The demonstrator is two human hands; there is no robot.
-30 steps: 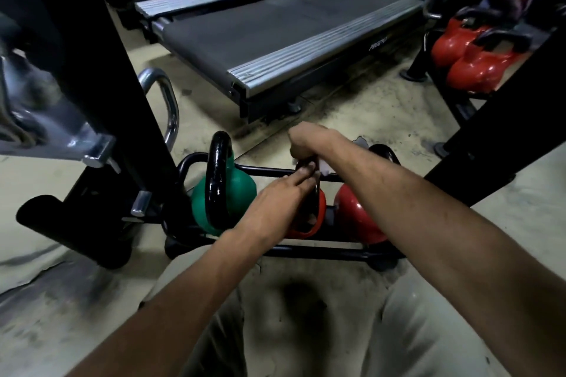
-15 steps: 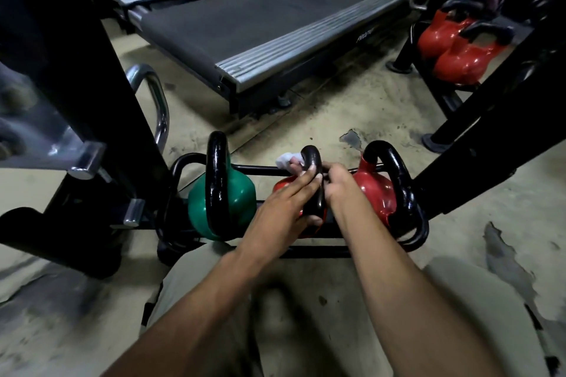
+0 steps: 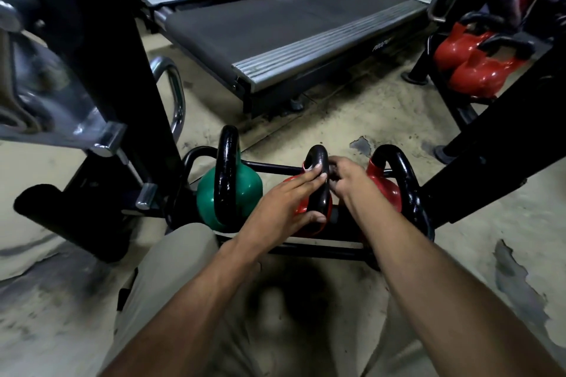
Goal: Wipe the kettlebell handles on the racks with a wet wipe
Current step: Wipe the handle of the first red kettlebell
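A low black rack [image 3: 321,249] on the floor holds a green kettlebell [image 3: 245,187] and two red ones, all with black handles. My left hand [image 3: 284,208] grips the middle red kettlebell's handle [image 3: 318,156], fingers over the top and thumb underneath. My right hand [image 3: 349,177] is curled against the right side of that handle. Only a white sliver of the wet wipe [image 3: 307,166] shows, by my left fingertips; the rest is hidden. The right red kettlebell [image 3: 384,190] stands just behind my right wrist.
A treadmill [image 3: 275,24] lies ahead. Another rack with red kettlebells [image 3: 481,70] stands at the upper right. A black machine frame [image 3: 92,70] with a chrome loop [image 3: 177,86] crowds the left, and a slanted black beam [image 3: 490,147] crosses the right.
My right hand came down from the far top of the middle handle to its right side. The wipe, plainly visible half a second ago, is now mostly hidden. My left hand stays on the handle.
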